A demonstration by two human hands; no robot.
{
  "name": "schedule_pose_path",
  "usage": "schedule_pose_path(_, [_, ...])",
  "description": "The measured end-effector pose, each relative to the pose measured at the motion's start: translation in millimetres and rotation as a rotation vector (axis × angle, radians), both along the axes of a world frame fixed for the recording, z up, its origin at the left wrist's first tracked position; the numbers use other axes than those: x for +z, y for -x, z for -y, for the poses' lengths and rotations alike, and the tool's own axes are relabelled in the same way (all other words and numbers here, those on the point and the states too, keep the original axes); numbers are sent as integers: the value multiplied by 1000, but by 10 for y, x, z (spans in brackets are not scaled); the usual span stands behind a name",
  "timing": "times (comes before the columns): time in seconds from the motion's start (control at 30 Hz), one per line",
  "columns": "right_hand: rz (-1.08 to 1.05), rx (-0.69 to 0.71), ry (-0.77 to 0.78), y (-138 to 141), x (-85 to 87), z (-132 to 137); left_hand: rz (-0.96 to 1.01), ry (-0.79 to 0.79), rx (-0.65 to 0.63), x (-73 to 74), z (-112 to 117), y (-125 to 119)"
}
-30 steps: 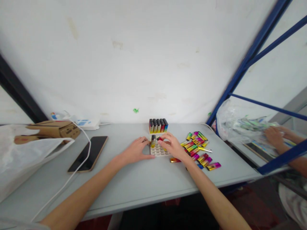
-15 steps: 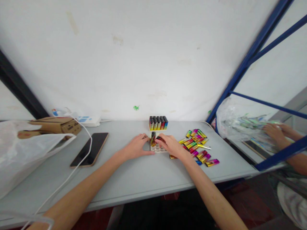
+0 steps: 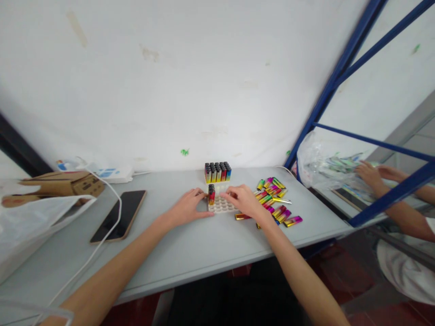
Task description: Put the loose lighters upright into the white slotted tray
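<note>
A white tray with round holes (image 3: 222,207) lies on the table between my hands. A few lighters with black tops and red-and-yellow bodies (image 3: 211,195) stand upright in its left end. My left hand (image 3: 188,207) is at the tray's left side, thumb and fingers apart, the thumb by the front corner and fingertips close to the standing lighters. Above the tray's right part is my right hand (image 3: 243,199), fingers loosely apart, with no lighter visible in them. Many shiny coloured lighters (image 3: 272,197) lie loose to the right of my right hand.
Behind stands a full block of upright lighters (image 3: 217,173) near the wall. On the left are a phone (image 3: 118,216), a white cable (image 3: 102,242), a cardboard box (image 3: 71,183) and a plastic bag (image 3: 30,226). A blue metal frame (image 3: 316,117) separates another person's hands (image 3: 372,174) on the right.
My right hand has drawn back slightly from the lighter it held, which now stands with the others in the tray. The whole view has shifted, moving the scene leftward.
</note>
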State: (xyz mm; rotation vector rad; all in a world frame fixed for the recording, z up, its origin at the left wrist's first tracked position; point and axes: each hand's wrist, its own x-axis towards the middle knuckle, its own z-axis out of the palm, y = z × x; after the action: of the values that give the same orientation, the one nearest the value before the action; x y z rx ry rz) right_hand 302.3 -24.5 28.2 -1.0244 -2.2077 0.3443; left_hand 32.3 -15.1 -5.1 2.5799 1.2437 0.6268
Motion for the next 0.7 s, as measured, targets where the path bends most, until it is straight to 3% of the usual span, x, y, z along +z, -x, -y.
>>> schedule_pose_path(0.13, [-50, -58, 8, -517, 24, 218, -6, 7, 8, 0, -6, -5])
schedule_pose_path(0.27, [133, 2, 36, -828, -75, 476, 2, 5, 1, -6, -14, -4])
schedule_pose_path(0.47, [235, -36, -113, -827, -240, 536, 16, -1, 1, -26, -27, 6])
schedule_pose_path(0.7, [54, -92, -45, -698, -319, 394, -1, 20, 8, -10, -18, 7])
